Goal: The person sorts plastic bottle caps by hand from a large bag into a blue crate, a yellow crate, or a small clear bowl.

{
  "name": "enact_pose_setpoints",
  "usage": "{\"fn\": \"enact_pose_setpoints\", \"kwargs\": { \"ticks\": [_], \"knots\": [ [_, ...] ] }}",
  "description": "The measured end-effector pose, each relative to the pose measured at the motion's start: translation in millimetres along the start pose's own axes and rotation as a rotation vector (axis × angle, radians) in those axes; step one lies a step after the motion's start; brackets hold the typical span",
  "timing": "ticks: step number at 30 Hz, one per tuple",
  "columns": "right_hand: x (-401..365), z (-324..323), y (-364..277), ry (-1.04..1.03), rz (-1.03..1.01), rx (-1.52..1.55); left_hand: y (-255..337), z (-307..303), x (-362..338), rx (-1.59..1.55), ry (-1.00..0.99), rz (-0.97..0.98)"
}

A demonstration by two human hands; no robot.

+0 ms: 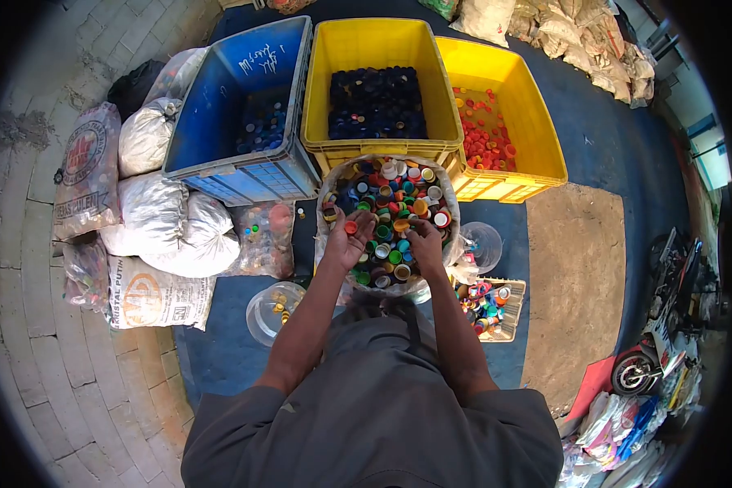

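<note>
A large white sack (454,191) stands open in front of me, full of mixed plastic bottle caps (394,232) in many colours. Over its left side, my left hand (346,242) is turned palm up with its fingers curled around a red bottle cap (350,228). My right hand (425,246) reaches down over the right side of the pile, fingers bent and drawn together. An orange-yellow cap (401,225) lies right at those fingertips; whether they grip it is hard to make out.
Behind the sack stand a blue crate (240,172) with blue caps, a yellow crate (382,146) with dark caps and another yellow crate (537,154) with red caps. Clear tubs (256,313) and a basket (512,313) flank me. Filled sacks (159,220) sit left; a motorcycle (636,370) right.
</note>
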State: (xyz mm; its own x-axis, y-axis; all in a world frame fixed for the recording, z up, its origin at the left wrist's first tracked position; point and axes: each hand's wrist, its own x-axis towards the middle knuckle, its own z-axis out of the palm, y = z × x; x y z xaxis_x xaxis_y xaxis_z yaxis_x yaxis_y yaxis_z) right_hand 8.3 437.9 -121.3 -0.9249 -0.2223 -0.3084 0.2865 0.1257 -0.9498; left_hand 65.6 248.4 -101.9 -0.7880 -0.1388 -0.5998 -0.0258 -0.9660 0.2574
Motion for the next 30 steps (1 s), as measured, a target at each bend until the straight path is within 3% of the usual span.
{"fn": "enact_pose_setpoints", "kwargs": {
  "ticks": [2,3,7,15,17,20,23,30],
  "knots": [
    [15,-1,6,0.014,-0.184,-0.287,12,-4,-6,0.019,-0.103,-0.026],
    [17,1,-4,0.021,-0.133,-0.301,18,-6,-8,0.03,-0.156,-0.039],
    [48,11,-16,-0.003,-0.435,-0.609,28,-21,-12,0.063,-0.042,-0.014],
    [82,24,-30,-0.252,-0.352,-0.954,29,-40,-20,0.172,0.025,-0.056],
    [84,26,-34,-0.284,-0.222,-1.02,27,-42,-18,0.296,0.019,-0.053],
    [94,23,-27,-0.409,-0.232,-1.048,26,-38,-13,0.57,0.036,0.024],
    [94,17,-18,-0.379,-0.345,-1.008,15,-22,-8,0.91,0.052,0.238],
    [48,-7,-25,-0.091,-0.274,-0.172,12,1,23,1.634,-0.087,0.701]
  ]
}}
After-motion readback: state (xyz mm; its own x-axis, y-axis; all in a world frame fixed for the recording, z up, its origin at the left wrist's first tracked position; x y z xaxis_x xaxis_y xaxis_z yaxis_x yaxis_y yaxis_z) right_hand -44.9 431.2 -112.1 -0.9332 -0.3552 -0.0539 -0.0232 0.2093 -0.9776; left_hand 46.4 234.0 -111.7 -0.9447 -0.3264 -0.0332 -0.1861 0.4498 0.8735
